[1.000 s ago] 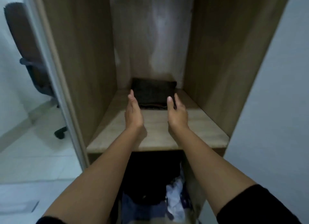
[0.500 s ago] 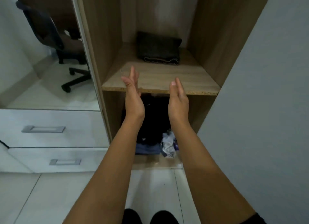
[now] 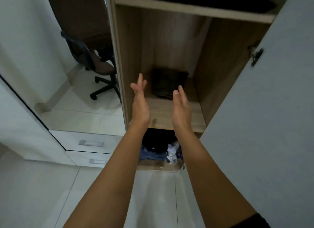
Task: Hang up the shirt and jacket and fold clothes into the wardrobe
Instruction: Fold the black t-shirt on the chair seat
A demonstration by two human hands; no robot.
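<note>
A bedroom at home.
Wooden wardrobe [image 3: 134, 40] holding folded clothes [image 3: 169, 84], mirrored door [image 3: 76, 57], white drawers [image 3: 88, 142], tiled floor [image 3: 42, 185].

To my left: one mirror panel [image 3: 79, 57], full height, showing an office chair [image 3: 95, 64] on a black wheeled base. Below the mirror: two white drawers [image 3: 88, 143], stacked, each with a flat metal handle. Underfoot, near me: pale floor tiles [image 3: 153, 193]. Far left: a plain white wall [image 3: 25, 40].
</note>
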